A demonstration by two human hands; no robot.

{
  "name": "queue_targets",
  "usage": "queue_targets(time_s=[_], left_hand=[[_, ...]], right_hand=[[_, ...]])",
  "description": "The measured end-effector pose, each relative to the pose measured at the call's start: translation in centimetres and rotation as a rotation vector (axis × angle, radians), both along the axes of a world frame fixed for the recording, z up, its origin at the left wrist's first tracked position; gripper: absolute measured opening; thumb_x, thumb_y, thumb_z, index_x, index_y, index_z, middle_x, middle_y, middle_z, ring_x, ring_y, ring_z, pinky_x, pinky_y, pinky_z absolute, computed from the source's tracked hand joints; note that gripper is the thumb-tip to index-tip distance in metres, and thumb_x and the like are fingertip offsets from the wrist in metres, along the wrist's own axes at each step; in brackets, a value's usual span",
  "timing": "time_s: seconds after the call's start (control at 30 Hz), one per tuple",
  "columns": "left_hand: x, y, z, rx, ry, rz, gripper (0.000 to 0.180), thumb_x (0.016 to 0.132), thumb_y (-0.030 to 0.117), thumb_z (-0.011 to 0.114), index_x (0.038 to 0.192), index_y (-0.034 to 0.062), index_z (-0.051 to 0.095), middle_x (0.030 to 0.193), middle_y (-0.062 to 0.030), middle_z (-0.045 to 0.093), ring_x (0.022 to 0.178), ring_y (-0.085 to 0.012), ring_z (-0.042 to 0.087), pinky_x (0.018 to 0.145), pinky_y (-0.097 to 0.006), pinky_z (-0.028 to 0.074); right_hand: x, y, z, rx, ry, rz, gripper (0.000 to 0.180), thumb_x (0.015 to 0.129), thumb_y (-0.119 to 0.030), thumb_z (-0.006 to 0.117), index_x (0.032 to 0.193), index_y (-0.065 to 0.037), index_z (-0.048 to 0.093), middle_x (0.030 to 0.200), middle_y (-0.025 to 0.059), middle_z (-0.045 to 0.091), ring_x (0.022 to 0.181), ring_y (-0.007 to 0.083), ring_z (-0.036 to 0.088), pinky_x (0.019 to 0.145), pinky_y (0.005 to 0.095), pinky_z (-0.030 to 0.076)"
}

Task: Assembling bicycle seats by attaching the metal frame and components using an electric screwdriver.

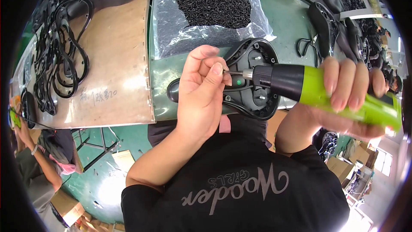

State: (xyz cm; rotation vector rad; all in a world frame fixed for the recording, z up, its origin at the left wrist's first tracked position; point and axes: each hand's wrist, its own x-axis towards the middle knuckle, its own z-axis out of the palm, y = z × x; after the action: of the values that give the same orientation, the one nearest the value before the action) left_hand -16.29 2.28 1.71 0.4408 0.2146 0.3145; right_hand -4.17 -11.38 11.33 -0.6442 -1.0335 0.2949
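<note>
My right hand [352,90] is wrapped around a lime-green and black electric screwdriver [285,81], held nearly level with its bit pointing left. The thumb and fingers of my left hand [199,86] are pinched at the bit's tip; whatever small thing they hold there is too hidden to make out. Beneath both hands a black bicycle saddle [268,51] lies with its underside up, its wide end to the right and its narrow nose to the left. Metal studs stand out of the saddle's underside. My left hand covers part of it.
A heap of small black screws [214,6] lies on a clear plastic bag [167,38] at the far side. Scissors [307,47] and more saddles [324,25] are at the right. Black rim frames [79,56] pile up at the left, where another person's hand [23,131] shows.
</note>
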Motion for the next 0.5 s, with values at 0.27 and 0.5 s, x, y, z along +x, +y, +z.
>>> queue_targets(time_s=[0.27,0.5], left_hand=[[0.8,1.3,-0.5,0.407,-0.048,0.139,0.028,0.091,0.009,0.055,0.118,0.0047,0.047,0.101,-0.0028,0.056,0.091,-0.0137,0.052,0.084,-0.028,0.042],[-0.4,5.6,-0.9,1.548,0.262,-0.117,0.036,0.077,0.009,0.069,0.111,0.0057,0.058,0.106,-0.0102,0.061,0.093,-0.0234,0.059,0.081,-0.031,0.047]], right_hand=[[-1.7,1.0,0.3,0.000,-0.146,-0.086,0.055,0.072,-0.050,0.070,0.104,-0.008,0.054,0.074,0.0000,0.057,0.061,0.0128,0.054,0.062,0.0283,0.041],[2.1,0.4,0.5,-0.164,-0.121,0.018,0.063,0.076,-0.059,0.062,0.110,-0.008,0.049,0.077,0.0018,0.052,0.062,0.0150,0.049,0.065,0.0337,0.037]])
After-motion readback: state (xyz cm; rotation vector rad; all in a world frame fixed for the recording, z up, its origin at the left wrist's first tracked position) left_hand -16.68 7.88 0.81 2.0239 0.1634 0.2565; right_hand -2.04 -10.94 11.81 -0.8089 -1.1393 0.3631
